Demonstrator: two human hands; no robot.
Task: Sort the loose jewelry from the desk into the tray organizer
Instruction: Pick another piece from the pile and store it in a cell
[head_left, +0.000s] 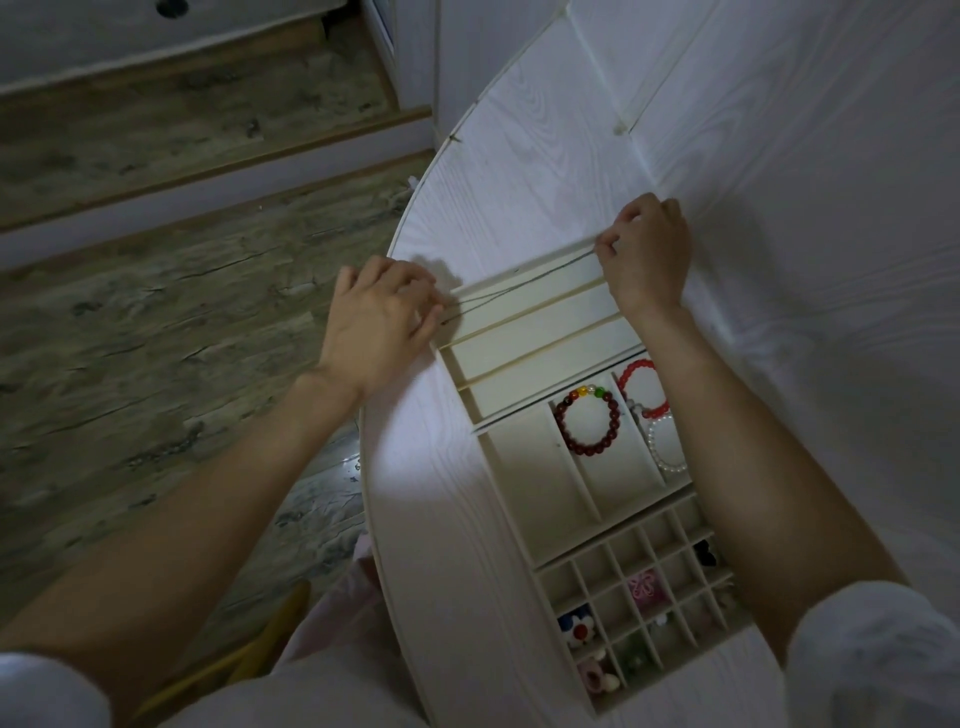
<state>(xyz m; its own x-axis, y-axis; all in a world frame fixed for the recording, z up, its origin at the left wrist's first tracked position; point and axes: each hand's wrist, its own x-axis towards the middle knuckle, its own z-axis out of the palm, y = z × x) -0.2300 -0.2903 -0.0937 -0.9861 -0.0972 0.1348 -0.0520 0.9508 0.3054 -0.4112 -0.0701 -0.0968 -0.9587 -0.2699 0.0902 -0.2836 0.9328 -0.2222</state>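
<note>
The left hand (382, 317) and right hand (647, 249) each pinch 1 end of a thin dark necklace (524, 283), their fingers clenched on it, stretched taut over the farthest long slot of the tray organizer (480, 410) on the desk (441, 519). Lowering both ends level should lay it straight without tangling. Counted: 1 necklace, 3 long slots, 3 bracelets (dark red (587, 423), bright red (639, 389), pearl (667, 447)), 2 hands

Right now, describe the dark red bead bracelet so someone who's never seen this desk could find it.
On the white desk sits a cream tray organizer. In its middle band of slots, the dark red bracelet lies flat by itself. Unlike the bright red bracelet and the pearl bracelet sharing the next slot, it has yellow, clear and green beads at the top.
</note>
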